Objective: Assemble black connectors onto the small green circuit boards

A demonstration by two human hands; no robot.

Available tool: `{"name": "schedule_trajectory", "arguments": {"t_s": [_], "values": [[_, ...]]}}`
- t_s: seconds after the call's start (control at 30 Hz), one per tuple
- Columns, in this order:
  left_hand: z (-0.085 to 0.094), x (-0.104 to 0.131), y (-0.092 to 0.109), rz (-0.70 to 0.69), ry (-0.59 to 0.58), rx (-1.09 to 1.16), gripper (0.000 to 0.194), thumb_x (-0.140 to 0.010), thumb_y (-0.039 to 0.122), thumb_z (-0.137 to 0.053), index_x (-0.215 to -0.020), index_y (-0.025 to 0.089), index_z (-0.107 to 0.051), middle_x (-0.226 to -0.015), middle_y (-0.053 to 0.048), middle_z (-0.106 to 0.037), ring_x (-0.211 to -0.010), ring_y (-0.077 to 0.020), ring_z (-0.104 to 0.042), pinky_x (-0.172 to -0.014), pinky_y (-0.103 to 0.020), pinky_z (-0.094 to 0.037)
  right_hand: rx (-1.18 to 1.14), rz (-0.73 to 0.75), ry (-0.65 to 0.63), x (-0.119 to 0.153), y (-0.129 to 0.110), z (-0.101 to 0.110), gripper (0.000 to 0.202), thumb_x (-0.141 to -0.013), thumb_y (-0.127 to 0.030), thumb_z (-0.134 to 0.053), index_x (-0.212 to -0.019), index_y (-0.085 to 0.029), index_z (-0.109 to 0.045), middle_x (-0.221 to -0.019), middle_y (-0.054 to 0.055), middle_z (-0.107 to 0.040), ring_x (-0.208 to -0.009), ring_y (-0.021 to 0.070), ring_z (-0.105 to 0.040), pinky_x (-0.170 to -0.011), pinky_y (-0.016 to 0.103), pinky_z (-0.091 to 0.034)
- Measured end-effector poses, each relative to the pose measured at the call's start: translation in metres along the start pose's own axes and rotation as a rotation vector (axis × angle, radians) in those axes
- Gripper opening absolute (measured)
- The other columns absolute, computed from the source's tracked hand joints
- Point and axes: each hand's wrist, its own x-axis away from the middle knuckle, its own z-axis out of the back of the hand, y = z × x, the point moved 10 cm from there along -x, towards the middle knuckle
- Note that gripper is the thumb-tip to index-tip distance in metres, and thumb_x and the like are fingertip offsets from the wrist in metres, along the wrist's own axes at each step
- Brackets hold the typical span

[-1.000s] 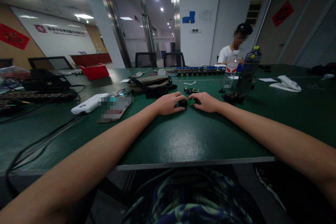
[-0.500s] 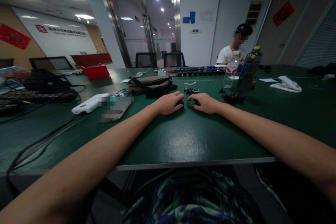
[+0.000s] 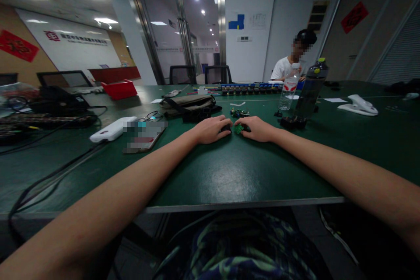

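Observation:
Near the middle of the green table (image 3: 216,179), my left hand (image 3: 213,129) has its fingers curled round a small black object (image 3: 226,127). Facing it, a short gap to the right, my right hand (image 3: 257,128) pinches a small green circuit board (image 3: 239,129). More green circuit boards (image 3: 239,113) lie just beyond my hands. A grey-brown pouch (image 3: 188,106) with a black strap rests behind my left hand. Both forearms reach in over the table's front edge.
On the left are a phone (image 3: 146,136), a white power bank (image 3: 112,129) with a black cable, and a red bin (image 3: 120,89). To the right stand a clear bottle (image 3: 288,92) and a dark bottle (image 3: 311,89), with a white scanner-like device (image 3: 358,106) beyond. A person (image 3: 285,68) sits across the table.
My left hand has shifted very slightly to the right, closer to my right hand. Both hands keep their grips.

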Motion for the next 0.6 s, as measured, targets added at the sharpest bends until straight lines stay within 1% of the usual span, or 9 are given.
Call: {"name": "schedule_trajectory", "arguments": {"t_s": [0.17, 0.3, 0.47, 0.6], "values": [[0.0061, 0.0002, -0.0019, 0.019, 0.062, 0.061, 0.027, -0.098, 0.041, -0.041, -0.112, 0.021, -0.052, -0.107, -0.007, -0.062, -0.097, -0.0219, -0.063, -0.086, -0.034, -0.048, -0.013, -0.001, 0.014, 0.0003, 0.0008, 0.0011, 0.036, -0.081, -0.012, -0.063, -0.117, -0.019, -0.067, -0.107, 0.009, -0.073, -0.093, 0.0217, -0.067, -0.088, 0.034, -0.049], [0.0073, 0.0001, -0.0052, 0.046, 0.077, 0.079, 0.024, -0.098, 0.041, -0.040, -0.106, 0.021, -0.050, -0.102, -0.007, -0.063, -0.093, -0.0227, -0.063, -0.083, -0.035, -0.048, 0.003, -0.004, 0.003, 0.0004, 0.0007, 0.0003, 0.036, -0.082, -0.013, -0.063, -0.117, -0.019, -0.067, -0.105, 0.008, -0.073, -0.092, 0.0208, -0.067, -0.087, 0.032, -0.049], [0.0058, 0.0002, -0.0065, 0.063, 0.063, 0.071, 0.023, -0.098, 0.035, -0.036, -0.112, 0.021, -0.049, -0.105, -0.008, -0.065, -0.095, -0.0237, -0.065, -0.084, -0.035, -0.049, 0.010, -0.012, -0.001, 0.0003, 0.0005, 0.0008, 0.036, -0.082, -0.014, -0.062, -0.117, -0.018, -0.067, -0.107, 0.009, -0.073, -0.095, 0.0224, -0.067, -0.090, 0.034, -0.049], [0.0046, 0.0008, -0.0067, 0.064, 0.045, 0.071, 0.028, -0.097, 0.029, -0.036, -0.120, 0.021, -0.048, -0.113, -0.009, -0.066, -0.103, -0.0237, -0.065, -0.090, -0.037, -0.050, 0.012, -0.008, -0.001, 0.0005, 0.0002, 0.0009, 0.036, -0.082, -0.014, -0.062, -0.117, -0.019, -0.067, -0.107, 0.008, -0.073, -0.095, 0.0215, -0.067, -0.089, 0.033, -0.049]]}}
